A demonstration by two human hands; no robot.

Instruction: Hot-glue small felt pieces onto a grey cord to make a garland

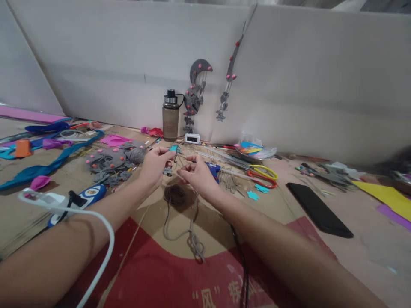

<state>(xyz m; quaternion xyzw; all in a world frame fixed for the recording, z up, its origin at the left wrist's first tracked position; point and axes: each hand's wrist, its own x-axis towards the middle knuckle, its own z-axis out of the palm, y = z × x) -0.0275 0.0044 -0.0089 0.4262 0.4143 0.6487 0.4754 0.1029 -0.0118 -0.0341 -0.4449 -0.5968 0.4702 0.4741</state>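
Note:
My left hand is pinched on a thin grey-brown cord, thumb against fingers. My right hand pinches the cord too, a short way to the right, with a strand stretched between them. Under both hands sits a dark brown ball of yarn. A loose, looped length of cord trails toward me over the cardboard. Just beyond the left fingertips a small turquoise felt piece shows, and a small grey piece hangs or lies below. A blue glue gun is partly hidden behind my right hand.
Orange-and-yellow-handled scissors and turquoise felt cutouts lie right. A black phone is farther right. Grey felt ornaments lie left; a bottle and small clock stand behind. A white cable arches over my left forearm.

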